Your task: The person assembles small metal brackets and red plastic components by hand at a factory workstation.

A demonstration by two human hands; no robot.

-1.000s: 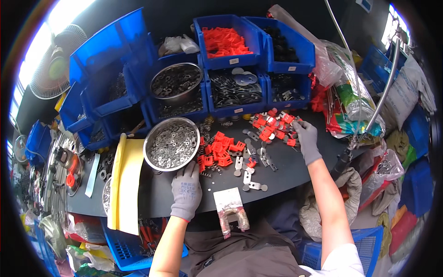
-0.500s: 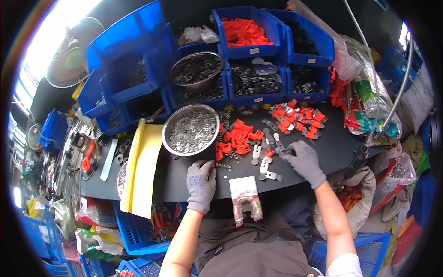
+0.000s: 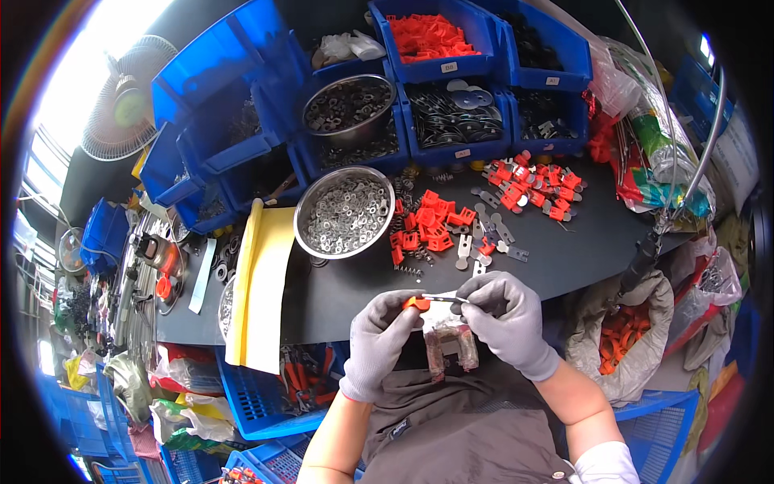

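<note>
Both my hands wear grey gloves and meet above the table's front edge. My left hand (image 3: 376, 339) pinches a small orange-red plastic part (image 3: 418, 303) between thumb and fingers. In my right hand (image 3: 509, 321) is a thin metal strip (image 3: 442, 299), seen edge-on, whose left end reaches the plastic part. Whether it sits inside the part, I cannot tell. Just below and behind the hands is a white block with two stained prongs (image 3: 451, 348). Ahead lie loose red plastic parts (image 3: 435, 222), flat metal plates (image 3: 501, 229) and small springs (image 3: 409, 270).
A steel bowl (image 3: 300, 234) of washers stands left of the loose parts. Farther right lie red parts joined with metal plates (image 3: 536, 187). Blue bins (image 3: 459, 153) line the back. Yellow folded sheet (image 3: 262, 286) overhangs the front edge at left; a sack (image 3: 580, 343) of red parts stands right.
My left hand has left the table beside the bowl and come right with the red part. My right hand has moved from the metal plates toward me, bringing a strip to it.
</note>
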